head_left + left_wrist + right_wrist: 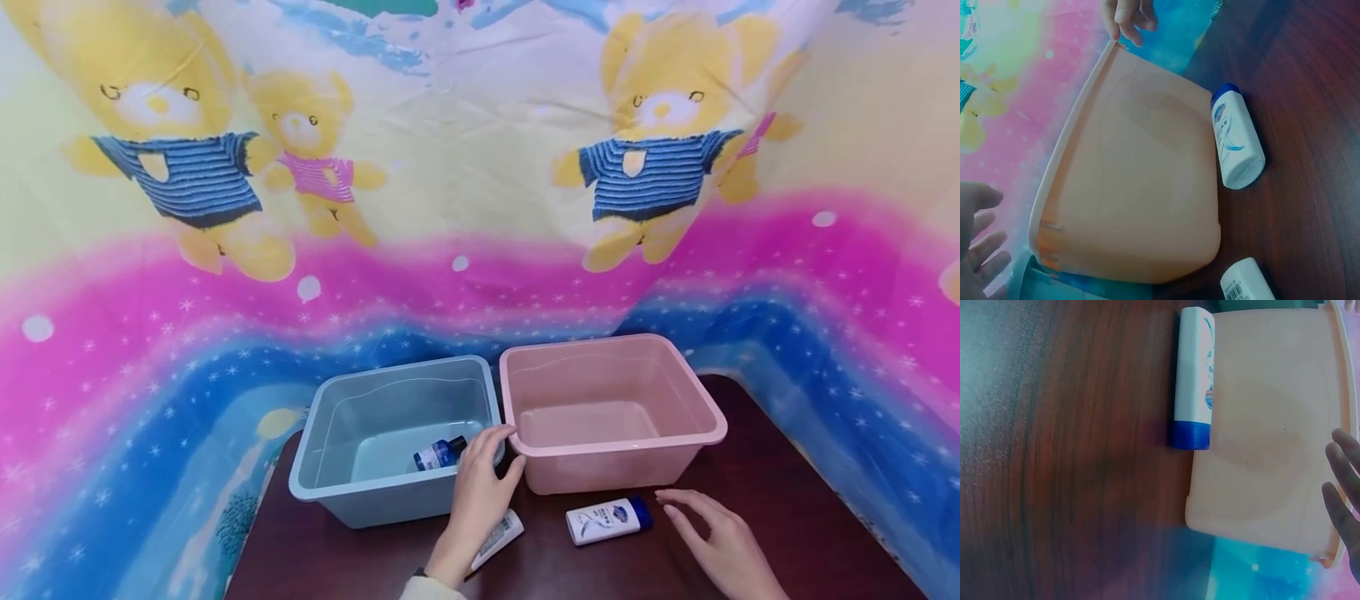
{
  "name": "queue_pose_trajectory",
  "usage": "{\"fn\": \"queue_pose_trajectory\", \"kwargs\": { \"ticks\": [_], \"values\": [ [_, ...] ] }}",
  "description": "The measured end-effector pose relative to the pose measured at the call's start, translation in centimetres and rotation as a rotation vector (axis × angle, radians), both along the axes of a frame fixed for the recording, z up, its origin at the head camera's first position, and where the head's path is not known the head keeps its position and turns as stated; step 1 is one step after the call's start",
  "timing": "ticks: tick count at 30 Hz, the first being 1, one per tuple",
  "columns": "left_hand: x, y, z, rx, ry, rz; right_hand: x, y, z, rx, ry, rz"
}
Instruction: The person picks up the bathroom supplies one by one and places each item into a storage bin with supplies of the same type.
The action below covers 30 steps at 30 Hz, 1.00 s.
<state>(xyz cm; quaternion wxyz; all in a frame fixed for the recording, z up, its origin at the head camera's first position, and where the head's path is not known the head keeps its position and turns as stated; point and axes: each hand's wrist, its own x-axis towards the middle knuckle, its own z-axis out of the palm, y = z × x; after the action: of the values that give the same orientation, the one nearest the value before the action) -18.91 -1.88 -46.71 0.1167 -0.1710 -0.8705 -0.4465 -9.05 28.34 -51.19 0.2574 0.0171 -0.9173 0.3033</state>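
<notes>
My left hand (pixel 480 479) is at the gap between the pink basin (pixel 615 454) and the grey-blue basin (pixel 390 496), fingertips by the pink rim's left corner. Its fingers (pixel 986 259) are apart and hold nothing. My right hand (pixel 720 537) hovers to the right of a white bottle with a blue cap (pixel 607 522), fingers slightly bent and bare. That bottle lies on its side in front of the pink basin. Partly behind my left wrist lies a white tube or bottle with a barcode (pixel 1244 282). A small dark blue bottle (pixel 438 454) lies inside the grey-blue basin.
Both basins stand side by side on a dark brown wooden table (pixel 795 492). Behind the table hangs a cloth (pixel 465 200) printed with teddy bears, and it reaches the table's back and side edges.
</notes>
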Motion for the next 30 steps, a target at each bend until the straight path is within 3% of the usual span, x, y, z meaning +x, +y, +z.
{"fn": "queue_pose_trajectory", "kwargs": {
  "ticks": [7, 10, 23, 30],
  "values": [
    [-0.9, 0.4, -0.2, -0.022, -0.032, 0.034, -0.2, -0.5, -0.3, 0.023, -0.161, 0.016],
    [-1.1, 0.5, -0.1, -0.033, -0.034, 0.039, -0.5, -0.5, -0.9, 0.019, -0.191, 0.047],
    [-1.5, 0.8, 0.1, -0.095, -0.023, 0.027, -2.0, -0.5, -4.6, -0.026, -0.113, 0.086],
    [-1.7, 1.1, 0.0, -0.134, -0.006, 0.026, -3.0, -1.1, -5.8, 0.026, -0.062, 0.106]
  ]
}}
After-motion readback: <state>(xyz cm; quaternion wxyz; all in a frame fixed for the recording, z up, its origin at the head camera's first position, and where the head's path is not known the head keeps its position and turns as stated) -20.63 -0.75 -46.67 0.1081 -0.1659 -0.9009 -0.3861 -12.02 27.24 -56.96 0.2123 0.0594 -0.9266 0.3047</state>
